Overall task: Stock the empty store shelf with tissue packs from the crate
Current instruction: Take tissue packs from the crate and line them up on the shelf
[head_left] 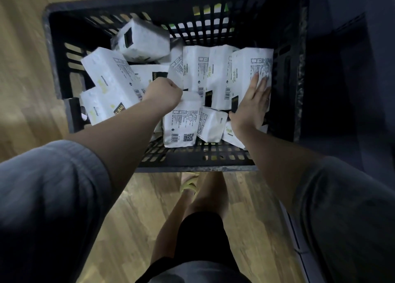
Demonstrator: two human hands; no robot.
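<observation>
Down among the packs, the left hand [163, 92] is curled into a fist, its fingers pinching the thin plastic edge of a white tissue pack [176, 74] that stands tilted near the middle of the crate. Opposite it, the right hand [252, 103] lies flat with straight, slightly spread fingers pressed against the face of an upright pack [252, 67] at the right end of a row of three standing packs. Nearer the body, another pack [181, 122] lies face up with its barcode and square code showing, and more packs are tumbled at angles on the left side and at the far end. All of them sit inside the dark slotted crate [192, 166], which rests on a wooden floor [25, 47]. Both forearms are bare below rolled grey sleeves [47, 186], and a foot in a yellow sandal [190, 184] stands just beside the crate's near wall.
</observation>
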